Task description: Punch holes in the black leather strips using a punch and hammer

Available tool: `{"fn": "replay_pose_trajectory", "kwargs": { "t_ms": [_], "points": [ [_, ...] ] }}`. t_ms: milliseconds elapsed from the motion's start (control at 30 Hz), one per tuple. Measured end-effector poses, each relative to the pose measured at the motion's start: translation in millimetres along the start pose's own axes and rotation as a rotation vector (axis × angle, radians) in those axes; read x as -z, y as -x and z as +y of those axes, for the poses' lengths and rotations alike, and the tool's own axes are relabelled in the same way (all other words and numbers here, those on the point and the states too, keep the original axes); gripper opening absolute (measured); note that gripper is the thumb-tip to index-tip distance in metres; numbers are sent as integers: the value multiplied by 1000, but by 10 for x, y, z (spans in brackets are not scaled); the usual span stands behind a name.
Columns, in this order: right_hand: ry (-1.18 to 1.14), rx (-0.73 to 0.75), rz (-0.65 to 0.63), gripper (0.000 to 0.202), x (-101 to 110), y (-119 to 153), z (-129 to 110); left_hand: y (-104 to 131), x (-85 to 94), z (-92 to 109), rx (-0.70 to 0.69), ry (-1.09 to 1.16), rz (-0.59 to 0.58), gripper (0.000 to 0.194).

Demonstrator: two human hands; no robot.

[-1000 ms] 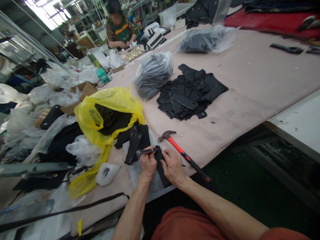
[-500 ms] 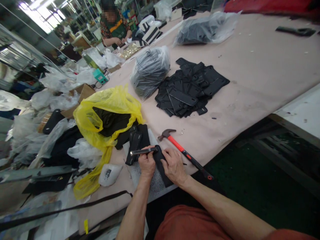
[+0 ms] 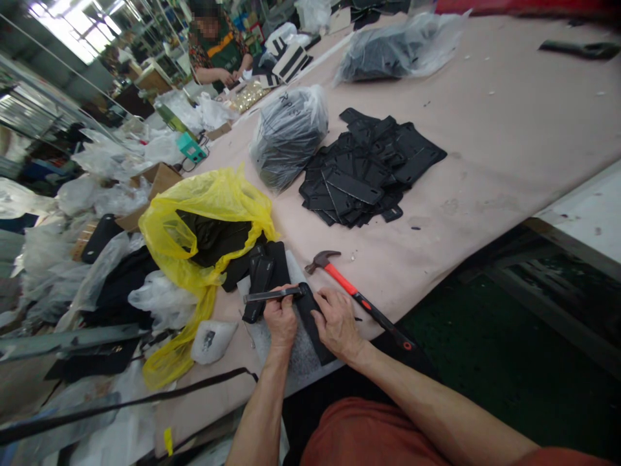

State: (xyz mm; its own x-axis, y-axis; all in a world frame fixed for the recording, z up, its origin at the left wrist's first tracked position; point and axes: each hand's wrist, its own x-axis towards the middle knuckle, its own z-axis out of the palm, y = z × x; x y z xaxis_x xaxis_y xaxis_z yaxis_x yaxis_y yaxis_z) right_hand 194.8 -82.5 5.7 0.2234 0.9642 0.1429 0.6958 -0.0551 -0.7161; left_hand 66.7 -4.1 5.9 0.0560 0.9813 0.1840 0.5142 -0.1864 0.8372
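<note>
My left hand (image 3: 281, 318) is closed around a narrow dark strip (image 3: 264, 295), whose right end meets the top of a long black panel (image 3: 310, 318). The strip looks like a strap, but its exact kind is hard to make out. My right hand (image 3: 338, 325) grips the panel's right edge, fingers bent and thumb on its face. Under the panel lies a grey speckled slab (image 3: 301, 362). Left of it are several small black pieces (image 3: 262, 275). Just beyond my right hand rests a claw hammer (image 3: 347, 279) with a red and black handle.
A heap of black panels (image 3: 356, 178) lies ahead, beside a filled clear bag (image 3: 290, 136). At left stands an open yellow plastic bag (image 3: 218, 188) with dark material inside. Another filled bag (image 3: 395, 52) lies farther back. Across the table a person (image 3: 220, 58) works. The table edge (image 3: 436, 278) runs along the right.
The dark strip in my left hand has shifted slightly left and turned a little. My right hand stays on the panel. The view has moved slightly.
</note>
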Motion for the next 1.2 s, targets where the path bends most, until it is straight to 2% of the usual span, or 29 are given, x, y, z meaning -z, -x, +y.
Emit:
{"fn": "replay_pose_trajectory", "kwargs": {
  "t_ms": [167,333,933,1067,1200],
  "points": [
    [4,6,0,34,2,-2,5,-8,-11,34,42,86,22,18],
    [-4,-8,-6,33,-11,4,6,-10,-2,34,-25,-23,-18,19],
    [25,15,-4,35,-33,-6,4,-32,-65,24,-200,-173,-69,18],
    [26,67,-43,31,77,-28,47,-38,-96,15,-246,-226,-96,18],
    [184,53,0,35,335,-19,273,-21,-121,-47,-276,-248,-104,19]
  ]
}}
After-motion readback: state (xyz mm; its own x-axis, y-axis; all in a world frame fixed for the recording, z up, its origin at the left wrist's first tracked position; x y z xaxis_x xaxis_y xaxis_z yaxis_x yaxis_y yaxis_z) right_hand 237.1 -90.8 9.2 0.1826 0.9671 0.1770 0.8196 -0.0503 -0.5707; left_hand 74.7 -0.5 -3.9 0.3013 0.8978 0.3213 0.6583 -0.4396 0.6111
